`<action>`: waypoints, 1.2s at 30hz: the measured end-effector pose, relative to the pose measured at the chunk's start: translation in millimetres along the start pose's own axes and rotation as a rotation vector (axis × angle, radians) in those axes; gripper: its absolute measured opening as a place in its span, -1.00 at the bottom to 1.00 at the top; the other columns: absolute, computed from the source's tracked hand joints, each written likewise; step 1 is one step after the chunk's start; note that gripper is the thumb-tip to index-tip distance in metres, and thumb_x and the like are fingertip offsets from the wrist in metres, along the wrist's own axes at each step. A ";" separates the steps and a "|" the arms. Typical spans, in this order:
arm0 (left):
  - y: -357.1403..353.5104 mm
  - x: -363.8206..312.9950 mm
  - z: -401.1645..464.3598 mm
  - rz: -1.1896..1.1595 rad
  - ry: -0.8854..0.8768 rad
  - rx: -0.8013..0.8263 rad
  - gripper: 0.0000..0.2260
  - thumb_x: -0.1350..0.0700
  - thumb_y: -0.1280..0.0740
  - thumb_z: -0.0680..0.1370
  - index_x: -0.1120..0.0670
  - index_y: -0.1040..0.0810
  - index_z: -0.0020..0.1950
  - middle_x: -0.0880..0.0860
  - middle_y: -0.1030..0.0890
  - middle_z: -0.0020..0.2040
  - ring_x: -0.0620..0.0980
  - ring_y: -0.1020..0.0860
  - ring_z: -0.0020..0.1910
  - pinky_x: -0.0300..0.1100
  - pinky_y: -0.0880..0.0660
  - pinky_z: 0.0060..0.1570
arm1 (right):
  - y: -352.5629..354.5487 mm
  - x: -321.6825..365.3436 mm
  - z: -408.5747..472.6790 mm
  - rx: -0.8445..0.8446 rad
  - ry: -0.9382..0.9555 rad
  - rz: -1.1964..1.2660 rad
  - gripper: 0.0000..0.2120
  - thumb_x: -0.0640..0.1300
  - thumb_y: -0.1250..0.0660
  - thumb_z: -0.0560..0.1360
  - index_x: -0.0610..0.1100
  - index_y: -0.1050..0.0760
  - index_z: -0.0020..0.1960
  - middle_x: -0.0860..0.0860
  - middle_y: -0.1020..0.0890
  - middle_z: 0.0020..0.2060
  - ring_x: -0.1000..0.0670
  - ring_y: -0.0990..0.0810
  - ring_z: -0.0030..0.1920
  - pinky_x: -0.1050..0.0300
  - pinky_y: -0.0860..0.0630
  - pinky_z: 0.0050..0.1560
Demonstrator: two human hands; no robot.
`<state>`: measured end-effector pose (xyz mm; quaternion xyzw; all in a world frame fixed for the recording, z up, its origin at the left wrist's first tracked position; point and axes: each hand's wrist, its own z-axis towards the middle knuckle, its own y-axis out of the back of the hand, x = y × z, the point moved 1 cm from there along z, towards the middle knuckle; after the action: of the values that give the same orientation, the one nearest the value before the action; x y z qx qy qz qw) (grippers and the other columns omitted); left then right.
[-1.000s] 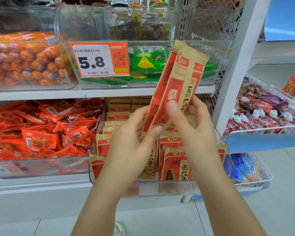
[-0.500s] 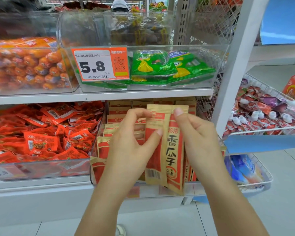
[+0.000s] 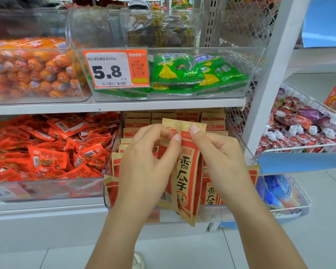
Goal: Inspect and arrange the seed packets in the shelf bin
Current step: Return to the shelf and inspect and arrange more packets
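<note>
Two tan-and-red seed packets [image 3: 188,171] hang upright in front of the clear shelf bin [image 3: 257,156] on the lower shelf. My left hand [image 3: 144,166] pinches the left packet near its top, thumb against its front. My right hand [image 3: 219,156] pinches the top of the right packet, thumb on its tan seal. Several more seed packets [image 3: 209,191] of the same kind stand in rows inside the bin, partly hidden behind my hands.
A clear bin of red snack pouches [image 3: 47,152] sits to the left. The shelf above holds green packets [image 3: 198,74] behind a 5.8 price tag [image 3: 114,68] and orange sausages [image 3: 27,70]. Wire baskets [image 3: 308,133] of candy hang to the right of a white post [image 3: 270,74].
Both hands brought the two packets down from in front of the upper shelf to in front of the seed bin. The packets now hang upright instead of tilted.
</note>
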<state>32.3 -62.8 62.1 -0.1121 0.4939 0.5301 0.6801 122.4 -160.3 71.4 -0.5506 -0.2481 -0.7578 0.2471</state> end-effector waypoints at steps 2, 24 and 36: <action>0.6 1.1 0.7 -0.063 0.020 0.029 -0.91 -0.05 -0.32 0.54 -0.10 -0.55 -0.15 -0.15 -0.59 -0.10 -0.14 -0.60 -0.07 -0.13 -0.54 -0.05 | 0.4 0.9 0.4 0.003 0.003 0.001 -0.49 0.08 -0.23 0.58 -0.34 -0.52 -0.28 -0.33 -0.57 -0.34 -0.15 -0.51 -0.38 -0.12 -0.44 -0.32; 0.1 11.2 1.0 -0.551 0.363 0.430 -0.77 0.11 -0.26 0.58 0.02 -0.61 0.19 -0.01 -0.72 -0.05 -0.13 -0.68 -0.12 -0.32 -0.55 -0.20 | 36.0 6.3 11.0 -0.248 -0.189 0.327 -0.70 0.10 -0.27 0.52 -0.07 -0.55 -0.26 0.07 -0.66 -0.38 0.09 -0.64 -0.31 0.16 -0.59 -0.22; -4.8 4.8 -0.5 -0.003 -0.043 0.059 -0.78 -0.07 -0.47 0.43 -0.13 -0.50 0.00 -0.22 -0.54 0.03 -0.26 -0.52 0.08 -0.24 -0.52 0.04 | 21.4 4.9 6.7 -0.097 -0.178 0.212 -0.89 -0.05 -0.36 0.53 -0.05 -0.65 -0.07 -0.03 -0.74 -0.19 0.02 -0.71 -0.24 0.23 -0.57 -0.35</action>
<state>35.7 -62.2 56.3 -0.0814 0.4943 0.5165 0.6944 139.7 -172.6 80.0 -0.6499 -0.1725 -0.6868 0.2760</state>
